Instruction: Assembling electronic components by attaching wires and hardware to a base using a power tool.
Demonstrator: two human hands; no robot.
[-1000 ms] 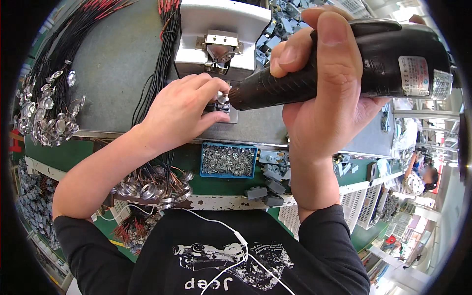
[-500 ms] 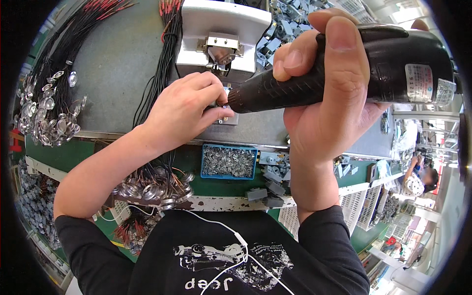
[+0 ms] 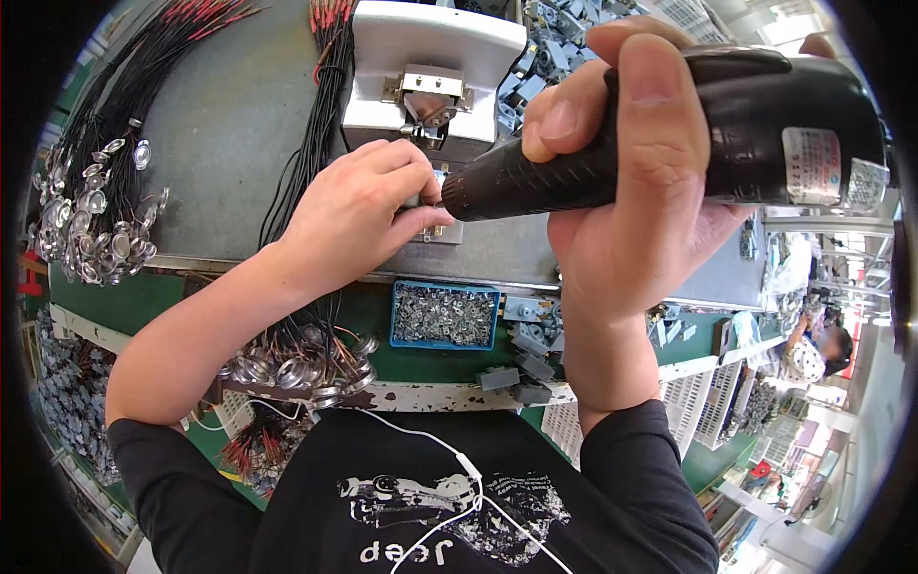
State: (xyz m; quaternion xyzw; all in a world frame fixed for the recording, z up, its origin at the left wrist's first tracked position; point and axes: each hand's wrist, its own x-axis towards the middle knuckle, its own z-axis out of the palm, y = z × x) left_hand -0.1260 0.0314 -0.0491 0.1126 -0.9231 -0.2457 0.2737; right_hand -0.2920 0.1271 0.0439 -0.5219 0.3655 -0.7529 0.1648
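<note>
My right hand (image 3: 639, 215) is wrapped round a black electric screwdriver (image 3: 512, 182), which lies nearly level, tilted down to the left. Its nose meets the fingertips of my left hand (image 3: 368, 206). Thumb and forefinger of that hand are closed in a pinch at the screwdriver's tip, and whatever sits between them is hidden. Just beneath the fingertips shows a small grey metal block (image 3: 445, 233) with brass-coloured bits on it, mostly covered by the hand. Behind it stands a white machine (image 3: 430, 33) with a metal bracket (image 3: 435, 96) on its front.
A blue tray (image 3: 392, 316) of small metal parts stands near the bench edge. Grey plastic parts (image 3: 529, 364) lie right of it, with more (image 3: 574, 43) behind the machine. Bundles of black wires (image 3: 306, 143) and wires with round metal caps (image 3: 105, 215) lie left. Another person (image 3: 808, 359) is far right.
My right hand and the screwdriver have shifted very slightly left. My left hand keeps its pinch at the tip.
</note>
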